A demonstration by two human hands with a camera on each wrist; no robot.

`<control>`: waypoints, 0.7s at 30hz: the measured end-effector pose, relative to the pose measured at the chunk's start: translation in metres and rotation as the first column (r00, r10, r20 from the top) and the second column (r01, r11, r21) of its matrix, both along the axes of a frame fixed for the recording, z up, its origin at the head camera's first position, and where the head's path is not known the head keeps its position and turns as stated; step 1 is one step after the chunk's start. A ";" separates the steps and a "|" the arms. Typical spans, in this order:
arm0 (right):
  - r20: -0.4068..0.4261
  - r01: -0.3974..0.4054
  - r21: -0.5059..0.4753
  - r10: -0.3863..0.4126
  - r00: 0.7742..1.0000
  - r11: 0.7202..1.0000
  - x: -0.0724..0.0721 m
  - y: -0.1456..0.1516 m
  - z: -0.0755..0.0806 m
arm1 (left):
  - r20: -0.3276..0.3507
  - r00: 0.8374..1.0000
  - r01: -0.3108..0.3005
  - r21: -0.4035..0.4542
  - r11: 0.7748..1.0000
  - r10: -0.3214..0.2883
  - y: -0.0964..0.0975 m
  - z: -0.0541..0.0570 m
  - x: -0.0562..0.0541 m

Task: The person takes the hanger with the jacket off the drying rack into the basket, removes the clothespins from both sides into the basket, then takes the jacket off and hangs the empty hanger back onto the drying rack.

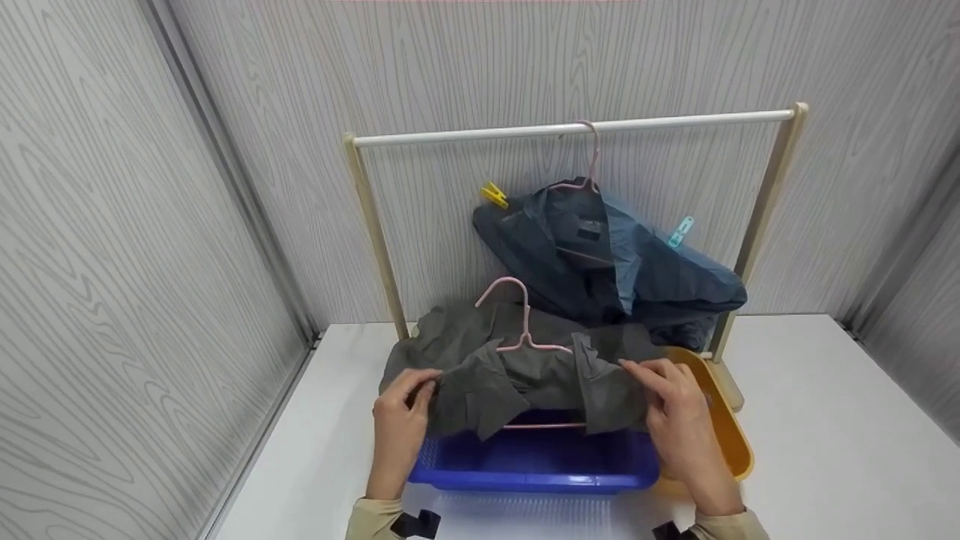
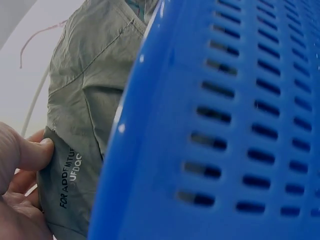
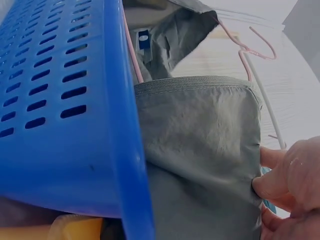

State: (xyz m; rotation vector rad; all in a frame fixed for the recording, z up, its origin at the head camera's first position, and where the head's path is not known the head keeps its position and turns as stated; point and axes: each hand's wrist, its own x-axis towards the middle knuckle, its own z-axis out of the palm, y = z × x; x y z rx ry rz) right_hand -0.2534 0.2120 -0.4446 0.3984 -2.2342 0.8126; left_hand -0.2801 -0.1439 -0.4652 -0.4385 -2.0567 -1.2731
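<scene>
Left hand (image 1: 401,412) and right hand (image 1: 679,409) pinch the grey garment (image 1: 536,381) by its sides above the basket (image 1: 540,481), toward the worktop's (image 1: 832,420) back edge, seemingly straightening it on its hanger (image 1: 526,326), which likely calls next for an even outward pull.

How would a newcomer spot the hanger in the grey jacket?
Find the rack's white bar, then look down to the grey jacket gripped by the left hand and right hand. The pink hanger sticks up at its neck. It is off the bar, whereas the other hanger, in the blue jacket, hooks over it.
</scene>
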 end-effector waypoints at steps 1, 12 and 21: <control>0.002 -0.003 0.003 0.003 1.000 1.000 0.000 0.000 0.000 | -0.008 1.000 0.004 0.001 1.000 -0.004 0.002 0.000 0.001; 0.111 0.001 0.013 -0.003 0.994 1.000 0.007 -0.005 0.002 | -0.068 0.997 0.033 0.030 0.999 -0.031 0.015 0.000 0.004; 0.099 -0.020 0.015 0.019 0.995 1.000 0.007 -0.004 0.005 | -0.119 0.990 0.085 0.056 0.995 -0.078 0.030 0.008 0.011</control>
